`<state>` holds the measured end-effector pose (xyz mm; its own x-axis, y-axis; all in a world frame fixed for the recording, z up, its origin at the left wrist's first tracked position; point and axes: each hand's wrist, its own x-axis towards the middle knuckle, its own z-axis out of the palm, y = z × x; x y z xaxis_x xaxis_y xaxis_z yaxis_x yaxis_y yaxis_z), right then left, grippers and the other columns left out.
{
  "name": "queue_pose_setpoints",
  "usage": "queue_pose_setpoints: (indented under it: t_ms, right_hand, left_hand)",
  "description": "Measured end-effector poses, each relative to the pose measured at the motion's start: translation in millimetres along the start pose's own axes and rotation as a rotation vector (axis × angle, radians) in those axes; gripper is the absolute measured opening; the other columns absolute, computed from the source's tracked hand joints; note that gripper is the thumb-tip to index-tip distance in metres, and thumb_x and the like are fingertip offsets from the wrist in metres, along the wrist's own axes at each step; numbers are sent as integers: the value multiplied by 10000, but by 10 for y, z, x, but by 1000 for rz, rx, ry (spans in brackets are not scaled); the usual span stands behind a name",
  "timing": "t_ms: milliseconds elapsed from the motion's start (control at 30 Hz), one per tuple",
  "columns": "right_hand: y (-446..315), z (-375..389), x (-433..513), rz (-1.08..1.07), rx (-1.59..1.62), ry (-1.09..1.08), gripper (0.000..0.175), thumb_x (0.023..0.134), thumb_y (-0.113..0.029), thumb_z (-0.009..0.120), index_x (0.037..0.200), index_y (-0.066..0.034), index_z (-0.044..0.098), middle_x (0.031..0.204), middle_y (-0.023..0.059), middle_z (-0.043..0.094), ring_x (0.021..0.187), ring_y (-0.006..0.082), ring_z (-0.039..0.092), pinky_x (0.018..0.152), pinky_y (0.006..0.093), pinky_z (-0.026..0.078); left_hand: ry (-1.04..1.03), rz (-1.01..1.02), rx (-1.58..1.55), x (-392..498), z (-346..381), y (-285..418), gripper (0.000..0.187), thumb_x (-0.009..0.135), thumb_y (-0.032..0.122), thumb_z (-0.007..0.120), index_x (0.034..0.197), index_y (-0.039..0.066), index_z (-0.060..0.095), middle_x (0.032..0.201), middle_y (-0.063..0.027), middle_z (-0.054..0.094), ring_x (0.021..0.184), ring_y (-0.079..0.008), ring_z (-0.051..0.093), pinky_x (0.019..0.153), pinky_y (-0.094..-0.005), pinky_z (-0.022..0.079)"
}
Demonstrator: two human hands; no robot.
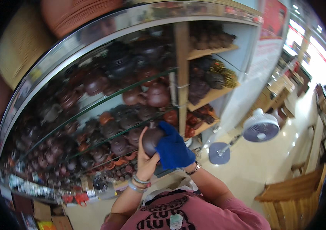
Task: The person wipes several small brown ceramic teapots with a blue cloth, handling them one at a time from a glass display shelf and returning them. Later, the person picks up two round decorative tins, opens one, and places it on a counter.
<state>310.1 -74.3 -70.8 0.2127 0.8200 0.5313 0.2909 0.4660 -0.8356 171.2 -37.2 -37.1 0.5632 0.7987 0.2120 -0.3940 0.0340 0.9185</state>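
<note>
A dark brown clay teapot [150, 141] is held up before my chest, close to the shelves. My left hand [147, 164] grips its near left side, thumb and fingers spread around the body. Over my right hand lies a blue cloth [174, 148], pressed against the pot's right side; the cloth hides my right hand, and only the wrist with a watch shows. Behind the pot, glass shelves [102, 100] carry many more clay teapots, such as a reddish-brown teapot [157, 95].
Right of a wooden post [182, 80], wooden shelves [212, 97] hold dark carvings and a gold figure [226, 74]. A white standing fan [260, 126] rises from the tiled floor. Wooden furniture [292, 195] stands at the lower right. Cardboard boxes [48, 212] lie at the lower left.
</note>
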Motion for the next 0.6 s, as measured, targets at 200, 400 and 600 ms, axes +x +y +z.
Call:
queue_pose_setpoints:
  t_ms: [200,400,600]
  right_hand:
    - [-54,296,6,107,0,-47,612,926,-61,570,1506,-40,375,1481,126,453,1303,255,488,1105,372,377]
    - [-127,359,69,-142,-359,-48,429,783,-246,681,1131,-9,599,1269,180,598,1150,371,559,957,426,460]
    - [-69,456,340,-438,-85,-512,494,794,-256,723,1218,-45,583,1280,137,586,1178,312,551,985,405,455]
  left_hand:
    - [156,29,-239,-130,-195,19,819,851,-94,676,1535,129,285,1369,-77,521,1180,-173,563,992,-320,491]
    - [140,-35,-157,-383,-276,206,954,716,-155,766,1519,118,331,1398,-58,497,1214,-169,544,1016,-321,472]
    - [240,27,9,-613,-343,294,962,721,-145,764,1530,99,305,1424,-69,464,1241,-162,511,1038,-334,451]
